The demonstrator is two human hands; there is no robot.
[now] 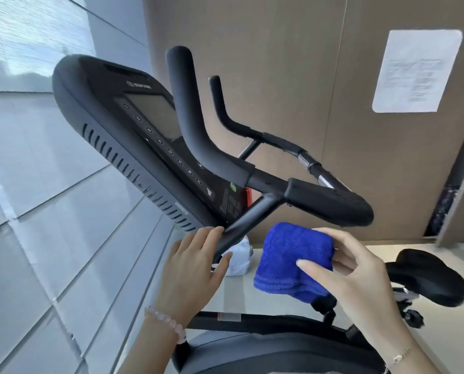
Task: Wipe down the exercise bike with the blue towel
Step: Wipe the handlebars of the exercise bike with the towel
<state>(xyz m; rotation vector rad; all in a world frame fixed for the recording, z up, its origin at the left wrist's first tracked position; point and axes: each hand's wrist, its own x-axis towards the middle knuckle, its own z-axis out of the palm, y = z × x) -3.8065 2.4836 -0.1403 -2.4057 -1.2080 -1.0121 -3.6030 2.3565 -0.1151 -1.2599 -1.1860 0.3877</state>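
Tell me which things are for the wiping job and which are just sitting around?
For the job:
- blue towel, held in the right hand
- exercise bike, with the left hand touching it

Just lying about:
- white bundle just past the left hand
- paper sheet posted up high

One bike (pixel 220 166), one towel (pixel 287 255), bag (pixel 239 261) perhaps.

Gym, exercise bike (pixel 225 168), glass wall (pixel 36 184)
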